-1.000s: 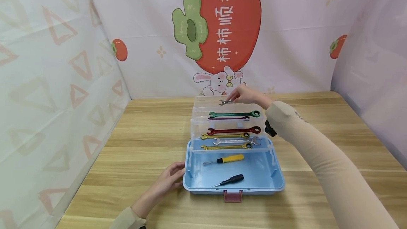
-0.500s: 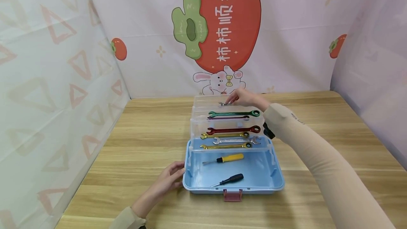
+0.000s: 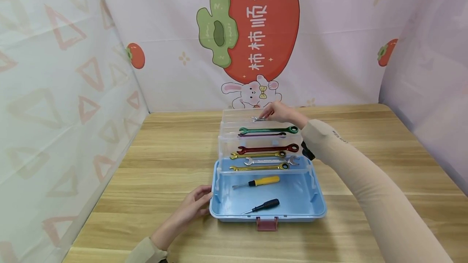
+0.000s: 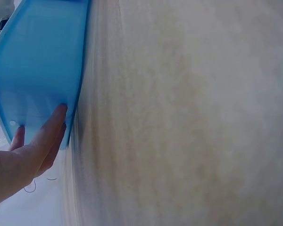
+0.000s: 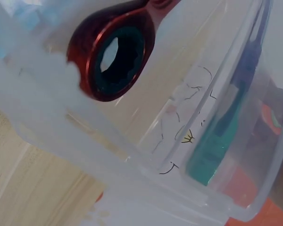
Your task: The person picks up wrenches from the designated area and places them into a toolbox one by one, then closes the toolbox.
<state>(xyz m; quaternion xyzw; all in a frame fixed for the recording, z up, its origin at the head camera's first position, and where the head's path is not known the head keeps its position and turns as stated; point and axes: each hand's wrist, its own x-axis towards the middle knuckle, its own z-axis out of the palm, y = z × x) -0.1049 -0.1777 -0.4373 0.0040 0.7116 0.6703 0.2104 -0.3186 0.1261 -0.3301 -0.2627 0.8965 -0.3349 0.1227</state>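
Observation:
My right hand (image 3: 279, 113) reaches to the uppermost clear tray (image 3: 232, 115) and pinches a small silver wrench (image 3: 256, 119) by its right end. My left hand (image 3: 191, 209) rests its extended fingers against the left wall of the blue toolbox (image 3: 215, 213); the left wrist view has these fingers (image 4: 52, 127) flat on the box's side. On the stepped trays below lie a green wrench (image 3: 268, 130), a purple wrench (image 3: 261, 135), a red wrench (image 3: 268, 149), two golden wrenches and a silver double-ended wrench (image 3: 270, 161). The red wrench's ring end (image 5: 113, 56) looms large in the right wrist view.
A yellow-handled screwdriver (image 3: 267, 180) and a black-handled screwdriver (image 3: 269, 204) lie in the box's bottom. At its front hangs a pink latch (image 3: 267, 224). The wooden table (image 3: 153, 153) ends at a printed curtain (image 3: 175, 80) behind the trays.
My right hand has lowered the silver wrench slightly into the uppermost tray, then stayed nearly still. The left hand keeps its place on the toolbox.

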